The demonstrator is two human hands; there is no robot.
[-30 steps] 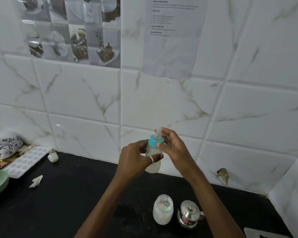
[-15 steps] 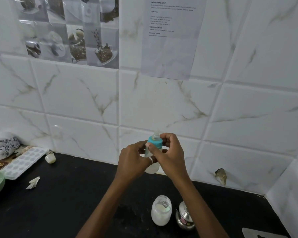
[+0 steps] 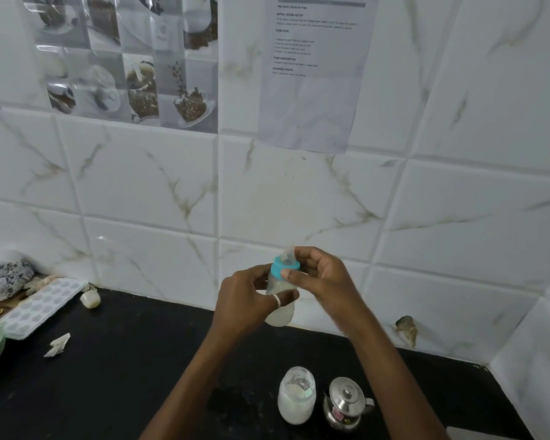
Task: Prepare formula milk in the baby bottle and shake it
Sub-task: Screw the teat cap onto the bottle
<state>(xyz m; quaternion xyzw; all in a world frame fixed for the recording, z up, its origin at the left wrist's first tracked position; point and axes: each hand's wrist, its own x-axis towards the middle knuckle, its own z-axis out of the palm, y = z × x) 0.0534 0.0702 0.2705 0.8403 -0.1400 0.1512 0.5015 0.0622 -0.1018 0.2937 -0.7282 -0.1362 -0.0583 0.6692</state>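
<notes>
The bottle (image 3: pixel 280 308), milky inside, was held upright above the black counter (image 3: pixel 124 376), left hand (image 3: pixel 245 300) clasping its body, right hand (image 3: pixel 323 277) pinching its teal collar (image 3: pixel 283 268), tiled wall (image 3: pixel 299 201) just behind, jar (image 3: pixel 296 395) and kettle (image 3: pixel 346 403) near, open counter left.

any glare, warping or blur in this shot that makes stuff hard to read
Head view: wide-angle bend curves the tile lines toward the edges; glare streaks the glossy cup poster; the printed sheet is too soft to read; the light is dim and bluish, yet the baby bottle and both hands stay fairly sharp.
</notes>
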